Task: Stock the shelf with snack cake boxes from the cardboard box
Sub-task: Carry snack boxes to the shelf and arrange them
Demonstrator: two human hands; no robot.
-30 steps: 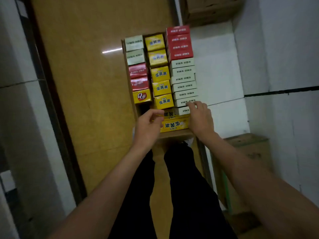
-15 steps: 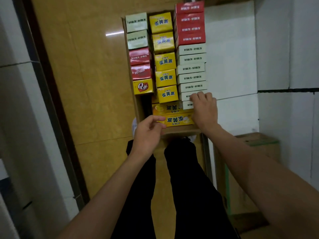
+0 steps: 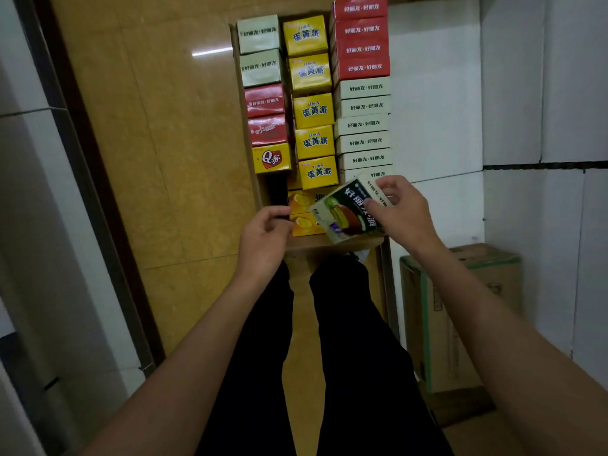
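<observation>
The right hand (image 3: pixel 403 213) grips a tilted green snack box (image 3: pixel 350 210) above the cardboard box (image 3: pixel 332 242), while the left hand (image 3: pixel 265 233) hovers loosely curled, holding nothing.

Dim, warm indoor light. A white streak of glare (image 3: pixel 212 51) lies on the glossy floor (image 3: pixel 158 133) just left of the boxes (image 3: pixel 314 110). Edges bend; focus is soft throughout.

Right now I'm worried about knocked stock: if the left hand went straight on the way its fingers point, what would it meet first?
Probably the yellow snack cake boxes lying flat, though depth is unclear.
</observation>
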